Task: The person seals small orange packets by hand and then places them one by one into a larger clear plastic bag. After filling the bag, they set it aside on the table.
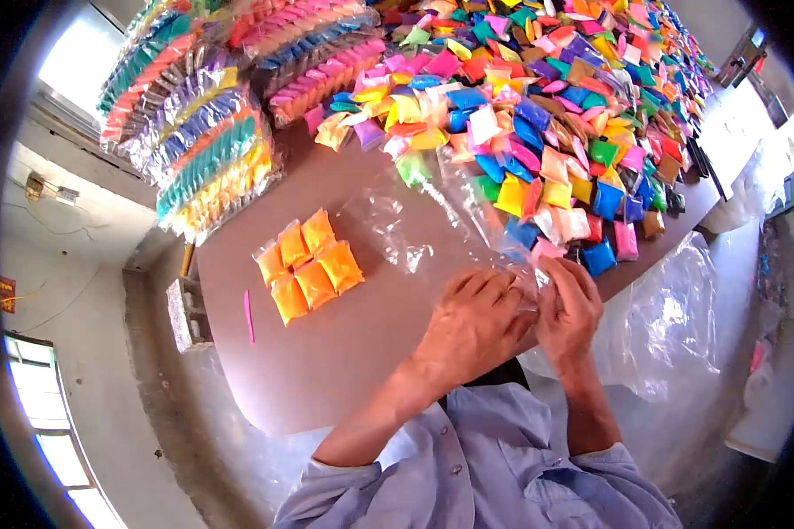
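Near the table's front edge, my left hand (pixel 476 322) and my right hand (pixel 569 309) are close together, fingers curled on a clear plastic bag (pixel 520 269). The bag's thin film lies on the table toward the left and back. To the left of my hands, several orange packets (pixel 315 284) lie in two rows on the brown table (pixel 344 361). A thin pink stick (pixel 249 316) rests left of them. Just beyond my fingers begins a large heap of small coloured packets (pixel 538 132).
Bundles of bagged coloured packets (pixel 212 150) are stacked at the back left. Clear plastic sheeting (pixel 670 317) hangs or lies beyond the table's right edge. A grey block (pixel 185 315) stands beside the table's left edge, and windows (pixel 48 414) are at the far left.
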Demonstrator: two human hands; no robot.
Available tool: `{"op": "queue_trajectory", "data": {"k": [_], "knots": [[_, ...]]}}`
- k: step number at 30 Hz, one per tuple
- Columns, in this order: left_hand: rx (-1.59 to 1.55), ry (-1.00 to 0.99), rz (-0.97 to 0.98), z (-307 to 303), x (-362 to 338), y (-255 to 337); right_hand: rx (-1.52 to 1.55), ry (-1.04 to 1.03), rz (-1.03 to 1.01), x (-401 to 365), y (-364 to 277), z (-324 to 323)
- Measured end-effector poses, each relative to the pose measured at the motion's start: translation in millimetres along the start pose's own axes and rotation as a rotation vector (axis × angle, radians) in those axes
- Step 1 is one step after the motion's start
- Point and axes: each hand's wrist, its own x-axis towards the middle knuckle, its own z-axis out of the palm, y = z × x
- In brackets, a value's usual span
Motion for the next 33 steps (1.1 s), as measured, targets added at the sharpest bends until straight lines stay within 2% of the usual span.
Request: {"op": "queue_trajectory", "data": {"k": [2, 6, 10, 12, 13, 14, 17, 20, 21, 22, 25, 30, 33], "knots": [[0.0, 0.102, 0.044, 19, -14, -4, -0.025, -0.003, 0.021, -13, -1, 7], [-0.109, 0.013, 0.058, 48, -43, -25, -0.023, -0.061, 0.03, -32, -5, 16], [-0.032, -0.092, 0.109, 53, -69, -31, -0.056, -0.091, 0.022, -35, -2, 19], [-0.045, -0.107, 0.044, 49, -78, -31, -0.022, -0.176, -0.04, -36, -7, 15], [-0.02, -0.117, 0.033, 50, -80, -33, -0.047, -0.281, -0.031, -34, -13, 8], [-0.028, -0.114, 0.034, 52, -82, -36, -0.055, -0.285, -0.031, -30, -18, -1], [0.027, -0.038, 0.066, 51, -86, -40, 0.261, -0.396, -0.071, -26, -12, -17], [0.053, -0.004, 0.086, 50, -92, -44, 0.296, -0.433, -0.074, -19, 4, -17], [0.051, -0.007, 0.088, 48, -94, -44, 0.145, -0.445, -0.134, -17, 5, -13], [0.057, -0.029, 0.076, 45, -96, -42, 0.143, -0.443, -0.132, -16, 10, -6], [0.061, -0.037, 0.05, 39, -98, -41, -0.064, -0.458, -0.342, -8, 21, 13], [0.071, -0.027, 0.045, 37, -93, -48, -0.142, -0.473, -0.337, 18, 49, 31], [0.074, -0.025, 0.024, 36, -82, -46, -0.131, -0.406, -0.311, 36, 68, 40]]}}
